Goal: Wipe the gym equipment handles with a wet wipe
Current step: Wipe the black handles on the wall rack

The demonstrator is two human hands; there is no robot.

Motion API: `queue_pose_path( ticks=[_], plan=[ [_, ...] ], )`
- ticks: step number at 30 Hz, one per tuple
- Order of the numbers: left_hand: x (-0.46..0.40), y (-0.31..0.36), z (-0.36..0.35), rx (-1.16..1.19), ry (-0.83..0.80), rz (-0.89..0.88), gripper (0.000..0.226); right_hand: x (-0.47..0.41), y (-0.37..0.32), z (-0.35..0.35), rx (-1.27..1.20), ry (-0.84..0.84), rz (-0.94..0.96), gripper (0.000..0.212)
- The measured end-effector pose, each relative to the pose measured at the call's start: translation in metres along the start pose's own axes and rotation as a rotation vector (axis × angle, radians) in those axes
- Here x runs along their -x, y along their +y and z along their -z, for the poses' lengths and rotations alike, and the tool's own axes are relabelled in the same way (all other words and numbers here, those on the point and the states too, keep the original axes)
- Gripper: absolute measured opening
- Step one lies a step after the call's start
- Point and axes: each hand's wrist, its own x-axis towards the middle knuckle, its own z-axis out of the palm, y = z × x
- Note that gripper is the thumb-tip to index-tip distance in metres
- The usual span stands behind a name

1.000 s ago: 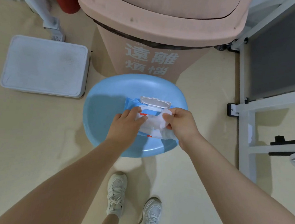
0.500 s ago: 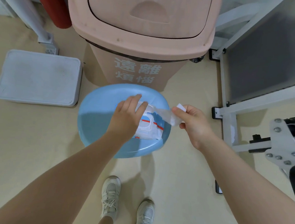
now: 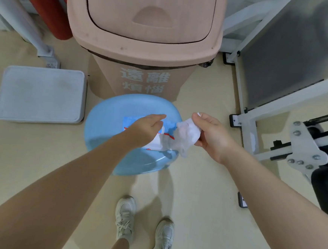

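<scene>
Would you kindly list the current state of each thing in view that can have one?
wet wipe: out of the pack, hanging crumpled from the right hand.
right hand: pinches the wipe.
left hand: fingers straight, over the pack.
wipe pack: lying on the blue stool, lid state hidden.
blue stool: upright, carries the pack.
bin: swing lid closed.

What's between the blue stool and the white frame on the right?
In the head view, the right hand gripping the wet wipe hangs over that stretch; beneath it only bare floor lies between the blue stool and the white frame.
</scene>
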Motion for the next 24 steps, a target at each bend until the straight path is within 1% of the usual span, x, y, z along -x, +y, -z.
queue_pose_path(
  ticks=[1,2,3,4,5,8,9,12,14,16,19,21,22,24],
  plan=[
    [0.012,0.026,0.009,0.186,-0.020,-0.040,0.035,0.009,-0.011,0.002,0.013,-0.030,0.013,0.024],
    [0.027,0.051,0.016,0.299,-0.090,-0.078,0.032,0.019,-0.024,0.003,0.019,-0.054,0.026,0.025],
    [0.040,0.069,0.022,0.321,-0.168,-0.129,0.029,0.031,-0.039,0.004,0.028,-0.071,0.038,0.025],
    [0.053,0.086,0.028,0.286,-0.210,-0.178,0.026,0.043,-0.056,0.004,0.045,-0.078,0.050,0.027],
    [0.065,0.102,0.036,0.246,-0.210,-0.207,0.021,0.057,-0.076,0.004,0.065,-0.070,0.063,0.029],
    [0.097,0.150,0.064,0.233,-0.173,-0.257,0.009,0.103,-0.135,0.009,0.139,-0.028,0.123,0.028],
    [0.109,0.167,0.073,0.220,-0.166,-0.273,0.011,0.118,-0.152,0.013,0.183,-0.036,0.150,0.027],
    [0.140,0.212,0.095,0.181,-0.156,-0.323,0.013,0.161,-0.193,0.027,0.293,-0.152,0.229,0.022],
    [0.154,0.236,0.109,0.191,-0.116,-0.343,0.015,0.187,-0.215,0.039,0.329,-0.235,0.273,0.025],
    [0.160,0.257,0.120,0.189,-0.081,-0.370,0.018,0.209,-0.232,0.049,0.346,-0.270,0.318,0.025],
    [0.165,0.288,0.125,0.145,-0.091,-0.416,0.014,0.228,-0.247,0.068,0.239,-0.351,0.428,0.020],
    [0.163,0.308,0.118,0.105,-0.134,-0.430,0.015,0.233,-0.251,0.082,0.093,-0.401,0.457,0.026],
    [0.161,0.318,0.112,0.090,-0.150,-0.433,0.016,0.236,-0.252,0.091,0.022,-0.402,0.447,0.029],
    [0.154,0.337,0.099,0.104,-0.162,-0.427,0.017,0.239,-0.257,0.111,-0.043,-0.346,0.440,0.024]
  ],
)
